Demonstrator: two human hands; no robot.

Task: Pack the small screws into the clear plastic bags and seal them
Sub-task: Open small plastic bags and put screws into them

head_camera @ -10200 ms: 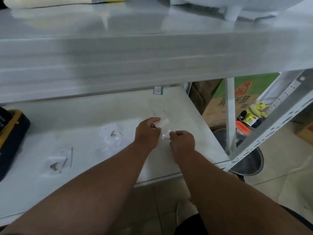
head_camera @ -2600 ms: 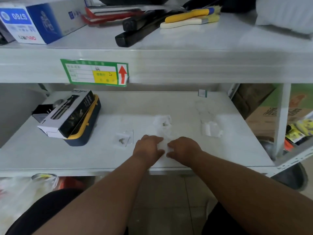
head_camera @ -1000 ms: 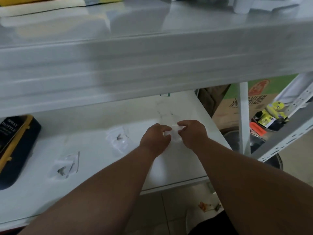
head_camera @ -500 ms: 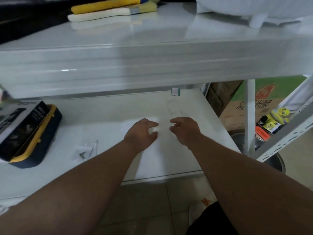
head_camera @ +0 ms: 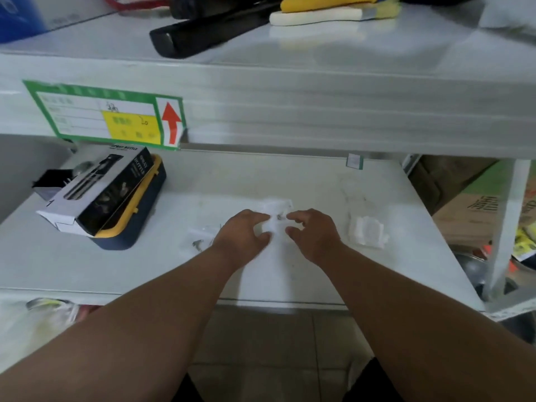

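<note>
A small clear plastic bag (head_camera: 278,205) lies on the white lower shelf (head_camera: 290,280), with a tiny screw (head_camera: 279,217) at its near edge. My left hand (head_camera: 242,235) pinches the bag's left near corner between thumb and fingers. Just right of the screw, my right hand (head_camera: 314,233) has its index finger and thumb curled and apart, holding nothing. A second clear bag with screws (head_camera: 199,237) lies to the left of my left hand. A small pile of empty clear bags (head_camera: 367,232) sits to the right of my right hand.
A black spray-bottle box (head_camera: 98,192) rests on a yellow-and-blue case (head_camera: 130,227) at the shelf's left. The upper shelf overhangs, with a green label (head_camera: 107,117), a black tool (head_camera: 214,33) and gloves (head_camera: 327,11). A shelf post (head_camera: 506,227), cardboard boxes and a metal basin stand at right.
Half a second ago both hands hovered open and apart over the shelf. Now they have closed in on the bag with the screw, and the left hand pinches it.
</note>
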